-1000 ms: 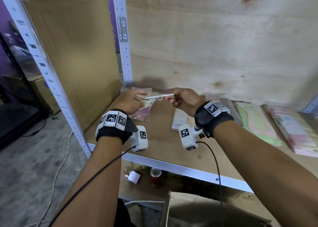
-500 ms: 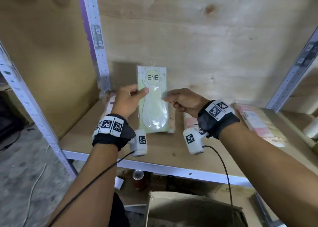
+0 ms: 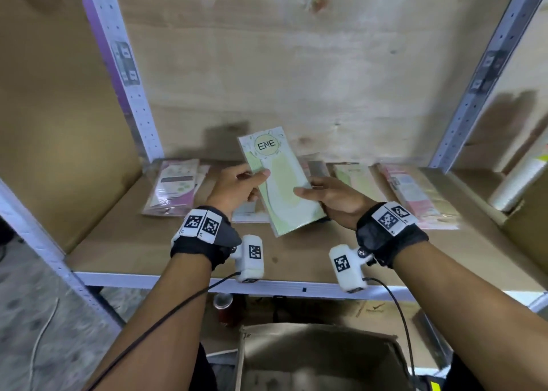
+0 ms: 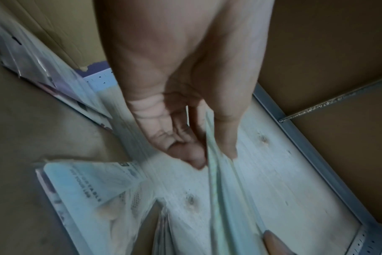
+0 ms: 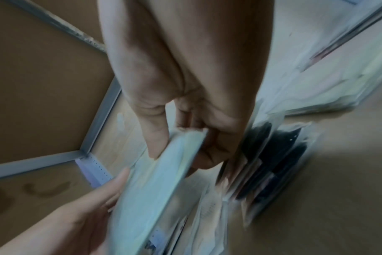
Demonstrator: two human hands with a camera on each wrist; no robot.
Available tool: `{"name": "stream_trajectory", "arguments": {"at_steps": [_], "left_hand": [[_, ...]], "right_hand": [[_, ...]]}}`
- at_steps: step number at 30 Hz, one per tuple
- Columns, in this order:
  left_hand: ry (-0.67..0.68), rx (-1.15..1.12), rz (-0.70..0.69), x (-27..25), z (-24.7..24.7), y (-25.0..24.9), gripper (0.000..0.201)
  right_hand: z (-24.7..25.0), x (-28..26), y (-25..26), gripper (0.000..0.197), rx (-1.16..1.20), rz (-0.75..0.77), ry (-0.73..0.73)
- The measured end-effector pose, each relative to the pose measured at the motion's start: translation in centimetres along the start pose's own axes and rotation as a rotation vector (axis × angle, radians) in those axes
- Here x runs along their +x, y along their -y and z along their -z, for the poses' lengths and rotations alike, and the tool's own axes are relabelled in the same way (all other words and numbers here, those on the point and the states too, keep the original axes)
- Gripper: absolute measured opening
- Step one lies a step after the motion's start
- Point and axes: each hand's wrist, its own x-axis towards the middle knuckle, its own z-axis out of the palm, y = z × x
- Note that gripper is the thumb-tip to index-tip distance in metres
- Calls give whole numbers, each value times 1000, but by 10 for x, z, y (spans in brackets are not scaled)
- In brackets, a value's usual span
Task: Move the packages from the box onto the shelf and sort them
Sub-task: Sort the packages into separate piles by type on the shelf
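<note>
A flat pale-green package (image 3: 281, 180) printed "ENE" is held up above the wooden shelf (image 3: 148, 251), its printed face toward me and tilted left. My left hand (image 3: 240, 187) pinches its left edge with thumb on the front; the left wrist view shows that package (image 4: 220, 181) edge-on between thumb and fingers. My right hand (image 3: 329, 196) grips its right edge, and the right wrist view shows the package (image 5: 164, 172) between thumb and fingers. An open cardboard box (image 3: 311, 358) stands below the shelf.
On the shelf lie a pink-purple package stack (image 3: 175, 187) at the left, a green package (image 3: 355, 180) and a pink stack (image 3: 415, 194) at the right. Metal uprights (image 3: 124, 73) flank the bay. A white roll (image 3: 516, 183) sits far right. A red can (image 3: 223, 301) stands under the shelf.
The green package went from edge-on between both hands to upright with its face toward me, then tilted left. My view shifted right, bringing the right-hand stacks and upright into sight.
</note>
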Motion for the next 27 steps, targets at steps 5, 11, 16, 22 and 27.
{"name": "stream_trajectory", "arguments": {"at_steps": [5,11,16,22,27], "left_hand": [[284,27,50,-8,-22,-5,33],[216,68,27,0,-64,-11,42],[191,55,39,9,-111,-15,43],[198,93,68,27,-156,-32,43],[215,324,102,48,-180,-32,33]], "right_hand": [[20,-5,-6,34,143,31,-115],[53,-23,-16,31,184,59,-201],[94,-41,-9,39,106,34,-282],[135,-45,-8,49,37,48,-494],[154,-33,-11,53,-43,-36,-568]]}}
